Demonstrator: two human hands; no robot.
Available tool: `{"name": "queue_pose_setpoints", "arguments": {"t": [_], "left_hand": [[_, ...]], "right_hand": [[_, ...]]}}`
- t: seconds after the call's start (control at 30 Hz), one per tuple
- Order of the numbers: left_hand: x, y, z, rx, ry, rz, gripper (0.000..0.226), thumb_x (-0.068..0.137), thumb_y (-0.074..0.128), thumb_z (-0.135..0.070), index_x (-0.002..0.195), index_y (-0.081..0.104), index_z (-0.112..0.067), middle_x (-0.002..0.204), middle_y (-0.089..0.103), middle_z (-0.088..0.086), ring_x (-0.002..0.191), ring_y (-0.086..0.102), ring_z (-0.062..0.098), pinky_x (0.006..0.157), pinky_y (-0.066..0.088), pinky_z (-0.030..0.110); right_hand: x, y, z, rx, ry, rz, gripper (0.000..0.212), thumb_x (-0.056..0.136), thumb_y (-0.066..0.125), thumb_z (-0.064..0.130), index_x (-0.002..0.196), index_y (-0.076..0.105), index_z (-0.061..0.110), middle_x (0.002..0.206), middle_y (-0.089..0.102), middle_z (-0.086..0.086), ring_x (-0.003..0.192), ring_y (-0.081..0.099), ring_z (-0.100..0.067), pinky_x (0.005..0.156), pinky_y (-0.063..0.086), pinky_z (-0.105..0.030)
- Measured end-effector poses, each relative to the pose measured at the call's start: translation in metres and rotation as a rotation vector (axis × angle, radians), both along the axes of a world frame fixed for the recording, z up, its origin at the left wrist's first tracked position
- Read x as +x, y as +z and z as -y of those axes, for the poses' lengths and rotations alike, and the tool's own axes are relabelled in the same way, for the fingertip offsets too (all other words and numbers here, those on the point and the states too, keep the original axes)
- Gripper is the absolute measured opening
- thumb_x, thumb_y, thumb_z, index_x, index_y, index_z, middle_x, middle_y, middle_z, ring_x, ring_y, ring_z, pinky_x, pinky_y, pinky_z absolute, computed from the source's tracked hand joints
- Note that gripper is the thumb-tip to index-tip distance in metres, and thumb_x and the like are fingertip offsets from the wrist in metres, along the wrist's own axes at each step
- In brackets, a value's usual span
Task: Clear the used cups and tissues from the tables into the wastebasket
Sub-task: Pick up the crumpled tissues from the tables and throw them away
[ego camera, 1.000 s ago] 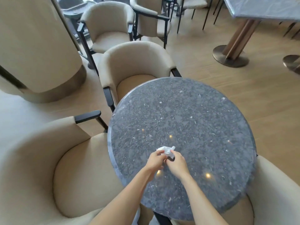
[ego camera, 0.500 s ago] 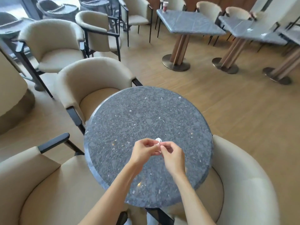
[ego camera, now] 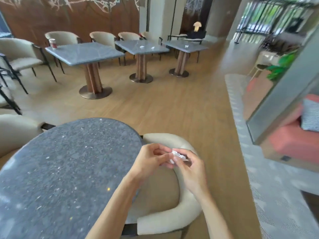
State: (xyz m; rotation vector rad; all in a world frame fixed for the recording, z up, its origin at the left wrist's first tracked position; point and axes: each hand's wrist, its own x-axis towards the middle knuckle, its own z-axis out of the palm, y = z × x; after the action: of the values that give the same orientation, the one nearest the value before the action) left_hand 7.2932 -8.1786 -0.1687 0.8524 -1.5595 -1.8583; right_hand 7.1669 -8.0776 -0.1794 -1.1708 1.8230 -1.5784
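A small crumpled white tissue (ego camera: 176, 154) is held between both hands, above the beige chair (ego camera: 188, 211) at the right of the round dark stone table (ego camera: 65, 166). My left hand (ego camera: 150, 161) pinches it from the left and my right hand (ego camera: 189, 166) pinches it from the right. Far off, a red paper cup (ego camera: 52, 43) stands on the left square table (ego camera: 82, 52). White tissues (ego camera: 142, 47) lie on the middle square table (ego camera: 138, 47), and another tissue (ego camera: 186, 46) lies on the right square table (ego camera: 189, 47). No wastebasket is in view.
Beige armchairs (ego camera: 17, 54) ring the square tables and stand at the left. Open wooden floor (ego camera: 172, 107) lies between me and those tables. A grey rug (ego camera: 269, 187), a glass partition (ego camera: 283, 94) and a coral sofa (ego camera: 296, 140) are to the right.
The view has swung up and right from the round table to the room. Both hands have lifted the tissue off the tabletop and carried it right, over the chair.
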Motion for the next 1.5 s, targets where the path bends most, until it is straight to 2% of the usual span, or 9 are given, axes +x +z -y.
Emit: {"name": "queue_pose_setpoints", "arguments": {"t": [0.13,0.23,0.37,0.47,0.7,0.87,1.0,1.27,1.5], "left_hand": [[-0.092,0.019,-0.097,-0.052,-0.182,-0.025,0.012,0.092,0.071,-0.001,0.098,0.072,0.010,0.088,0.075,0.024,0.072,0.071,0.023,0.070,0.059,0.028],[-0.157,0.024,-0.190,-0.010,-0.286,-0.047,0.013,0.092,0.071,-0.002,0.097,0.074,0.009,0.091,0.074,0.030,0.076,0.072,0.030,0.074,0.060,0.030],[-0.240,0.026,-0.328,0.024,-0.505,-0.077,0.016,0.091,0.074,-0.009,0.101,0.077,0.003,0.097,0.077,0.021,0.086,0.076,0.027,0.082,0.060,0.029],[-0.292,0.030,-0.422,0.054,-0.647,-0.083,0.011,0.091,0.071,-0.001,0.099,0.077,0.005,0.094,0.077,0.023,0.080,0.075,0.025,0.079,0.059,0.028],[-0.385,0.035,-0.600,0.001,-0.979,-0.046,0.013,0.087,0.074,0.002,0.100,0.075,0.003,0.092,0.076,0.022,0.081,0.075,0.027,0.074,0.060,0.027],[-0.439,0.023,-0.719,0.001,-1.191,-0.029,0.014,0.086,0.075,0.000,0.100,0.075,0.002,0.089,0.077,0.016,0.079,0.075,0.020,0.072,0.060,0.025],[-0.489,0.015,-0.811,0.021,-1.320,-0.024,0.012,0.087,0.075,0.001,0.099,0.076,-0.001,0.094,0.077,0.019,0.082,0.076,0.019,0.072,0.059,0.023],[-0.620,0.025,-0.982,0.066,-1.536,-0.048,0.012,0.090,0.068,0.008,0.094,0.074,-0.002,0.083,0.079,0.008,0.077,0.076,0.019,0.068,0.060,0.024],[-0.698,0.035,-1.123,0.028,-1.721,-0.027,0.010,0.089,0.071,0.003,0.099,0.072,0.001,0.091,0.077,0.018,0.085,0.074,0.024,0.088,0.059,0.046]], "right_hand": [[-0.065,0.021,-0.117,-0.065,-0.192,0.075,0.014,0.093,0.073,0.006,0.095,0.073,0.020,0.085,0.075,0.005,0.070,0.068,-0.001,0.067,0.048,-0.011],[-0.116,0.023,-0.217,-0.076,-0.337,0.079,0.012,0.094,0.071,0.007,0.098,0.073,0.019,0.090,0.077,-0.002,0.077,0.071,-0.007,0.070,0.051,-0.014],[-0.179,0.016,-0.356,-0.072,-0.596,0.074,0.021,0.094,0.069,0.005,0.092,0.073,0.026,0.084,0.077,0.007,0.077,0.071,-0.008,0.073,0.056,-0.026],[-0.209,0.017,-0.458,-0.113,-0.771,0.117,0.017,0.094,0.071,0.007,0.091,0.076,0.022,0.083,0.078,0.002,0.078,0.072,-0.013,0.075,0.059,-0.035],[-0.241,0.024,-0.652,-0.198,-1.102,0.154,0.011,0.094,0.070,0.011,0.101,0.079,0.014,0.075,0.077,0.002,0.065,0.068,-0.007,0.068,0.052,-0.017],[-0.258,0.014,-0.764,-0.196,-1.305,0.179,0.012,0.095,0.071,0.015,0.105,0.078,0.015,0.091,0.080,0.000,0.073,0.073,-0.019,0.073,0.056,-0.024],[-0.286,0.011,-0.845,-0.202,-1.456,0.190,0.010,0.094,0.072,0.012,0.102,0.078,0.011,0.086,0.080,0.000,0.072,0.073,-0.011,0.067,0.051,-0.016],[-0.392,0.026,-0.999,-0.109,-1.636,0.070,0.009,0.095,0.071,0.009,0.099,0.079,0.009,0.087,0.079,-0.004,0.073,0.070,-0.013,0.071,0.056,-0.024],[-0.448,0.035,-1.123,-0.188,-1.804,0.081,0.011,0.094,0.070,0.004,0.103,0.076,0.005,0.088,0.079,-0.003,0.070,0.067,-0.008,0.069,0.051,-0.017]]}}
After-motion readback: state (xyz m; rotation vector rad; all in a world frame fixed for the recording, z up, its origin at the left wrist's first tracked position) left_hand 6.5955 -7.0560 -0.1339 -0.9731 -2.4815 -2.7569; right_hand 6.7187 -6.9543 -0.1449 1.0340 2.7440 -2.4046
